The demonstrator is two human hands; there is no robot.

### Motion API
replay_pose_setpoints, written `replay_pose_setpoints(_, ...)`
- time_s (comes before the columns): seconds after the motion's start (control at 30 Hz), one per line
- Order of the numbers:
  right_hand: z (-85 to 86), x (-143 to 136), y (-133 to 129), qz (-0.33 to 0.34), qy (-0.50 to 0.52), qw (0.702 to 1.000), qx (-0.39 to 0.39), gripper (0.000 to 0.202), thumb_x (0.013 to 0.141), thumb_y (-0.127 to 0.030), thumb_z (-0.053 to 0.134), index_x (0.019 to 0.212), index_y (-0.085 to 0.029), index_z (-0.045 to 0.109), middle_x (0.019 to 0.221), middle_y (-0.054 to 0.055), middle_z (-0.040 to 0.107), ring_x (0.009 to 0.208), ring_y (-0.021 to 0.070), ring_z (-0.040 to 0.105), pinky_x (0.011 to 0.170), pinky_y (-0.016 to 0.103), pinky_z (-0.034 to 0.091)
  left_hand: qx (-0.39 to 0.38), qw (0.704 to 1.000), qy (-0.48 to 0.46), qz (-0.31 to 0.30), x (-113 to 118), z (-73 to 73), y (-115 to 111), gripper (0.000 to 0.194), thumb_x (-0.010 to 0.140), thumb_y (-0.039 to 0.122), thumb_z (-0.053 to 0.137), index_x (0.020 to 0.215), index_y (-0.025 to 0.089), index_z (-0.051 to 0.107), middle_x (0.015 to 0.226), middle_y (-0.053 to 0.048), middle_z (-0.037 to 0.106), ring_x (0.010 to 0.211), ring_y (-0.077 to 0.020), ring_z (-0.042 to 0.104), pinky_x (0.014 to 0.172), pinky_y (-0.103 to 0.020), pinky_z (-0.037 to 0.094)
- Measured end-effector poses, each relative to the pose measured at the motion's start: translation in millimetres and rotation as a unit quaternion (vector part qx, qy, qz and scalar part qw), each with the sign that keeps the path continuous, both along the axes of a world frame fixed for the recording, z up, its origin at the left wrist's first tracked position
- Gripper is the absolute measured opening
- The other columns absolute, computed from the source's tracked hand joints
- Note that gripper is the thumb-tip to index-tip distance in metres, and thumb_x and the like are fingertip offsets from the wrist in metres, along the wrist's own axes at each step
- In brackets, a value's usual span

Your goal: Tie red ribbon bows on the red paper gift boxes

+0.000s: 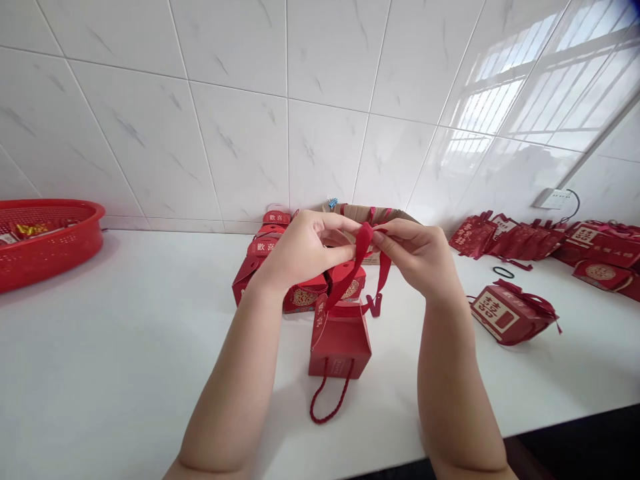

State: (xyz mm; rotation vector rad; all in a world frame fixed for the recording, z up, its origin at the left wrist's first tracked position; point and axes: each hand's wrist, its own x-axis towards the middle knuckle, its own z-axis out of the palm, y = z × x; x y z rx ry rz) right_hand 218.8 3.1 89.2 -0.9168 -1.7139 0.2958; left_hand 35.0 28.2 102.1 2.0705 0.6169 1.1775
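A small red gift box (341, 343) stands on the white table in front of me, its rope handle (327, 419) hanging down on the near side. Above the box, my left hand (320, 248) pinches a red ribbon (349, 283) between thumb and fingers. My right hand (413, 250) is closed on the same ribbon, its fingertips close to those of my left hand. The ribbon runs from the box top up to both hands and one notched end hangs on the right. Where the ribbon crosses between the fingertips is partly hidden.
Several red boxes (305, 298) and a cardboard carton (395, 215) stand behind my hands. A red basket (75, 250) is at far left. On the right are a ribboned box (515, 313), a black ring (503, 272), red packets (523, 239) and more boxes (600, 248) by the tiled wall.
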Motion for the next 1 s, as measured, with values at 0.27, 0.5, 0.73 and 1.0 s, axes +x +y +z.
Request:
replay_pose_setpoints(0.27,-1.7,-0.4,2.4,0.027,0.045,0.998,-0.026,0.017,0.082,-0.032,0.064,0.080,-0.018,0.073,0.076,0.004,0.068,0.073,0.0175,0.061,0.062,0.031,0.049,0.151,0.981,-0.021,0.119,14.7,-2.8,1.2,0.014,0.078,0.013,0.058,0.077,0.016,0.071,0.077,-0.003,0.071,0.071,-0.0130,0.064,0.063,-0.023,0.054)
replay_pose_setpoints(0.5,-12.1,-7.5,7.7,0.095,0.165,0.980,-0.064,0.016,0.082,-0.034,0.064,0.085,-0.022,0.074,0.086,0.003,0.070,0.086,0.0176,0.063,0.077,0.032,0.050,0.179,0.973,-0.003,0.147,14.2,2.0,-1.5,0.016,0.079,0.011,0.054,0.078,0.016,0.069,0.077,-0.003,0.071,0.065,-0.0111,0.062,0.059,-0.021,0.051)
replay_pose_setpoints(0.73,-52.7,26.5,-16.5,0.033,0.359,0.926,-0.109,0.016,0.077,-0.038,0.067,0.078,-0.023,0.072,0.093,0.003,0.070,0.084,0.0141,0.063,0.071,0.025,0.047,0.149,0.968,0.056,0.196,-48.4,3.9,-13.7,0.014,0.075,0.027,0.065,0.084,0.018,0.058,0.082,-0.002,0.066,0.075,-0.0135,0.062,0.078,-0.029,0.052)
replay_pose_setpoints(1.0,-161.1,106.5,-79.3,-0.214,0.432,0.823,-0.300,0.033,0.050,-0.039,0.084,0.066,-0.015,0.068,0.063,0.002,0.062,0.061,0.0114,0.055,0.050,0.020,0.038,-0.086,0.924,0.248,0.279,-159.1,-90.9,-16.9,0.016,0.079,0.037,0.054,0.083,0.023,0.050,0.080,0.003,0.060,0.075,-0.0142,0.058,0.073,-0.025,0.045)
